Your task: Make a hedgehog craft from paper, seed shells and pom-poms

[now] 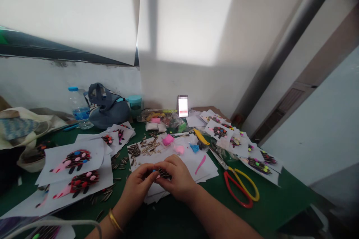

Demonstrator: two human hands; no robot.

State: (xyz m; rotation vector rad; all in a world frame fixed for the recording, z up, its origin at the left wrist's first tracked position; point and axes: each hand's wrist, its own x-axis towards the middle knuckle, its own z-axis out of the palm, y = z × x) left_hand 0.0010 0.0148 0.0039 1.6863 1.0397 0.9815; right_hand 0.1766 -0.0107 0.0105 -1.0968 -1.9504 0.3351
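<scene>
Seed-studded piece [165, 173], mostly hidden from my remote view, seems pinched by fingertips of both left hand [140, 181] and right hand [177, 176], over white sheets [211, 169].

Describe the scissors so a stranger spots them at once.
On the green table, find the person's right hand. Right of it, past the white sheets, lie the scissors. A red loop and a yellow loop set them apart from the papers nearby.

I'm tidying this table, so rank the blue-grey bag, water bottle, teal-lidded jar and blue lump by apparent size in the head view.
Largest to smallest:
1. Blue-grey bag
2. Water bottle
3. Teal-lidded jar, partly hidden
4. Blue lump
</scene>
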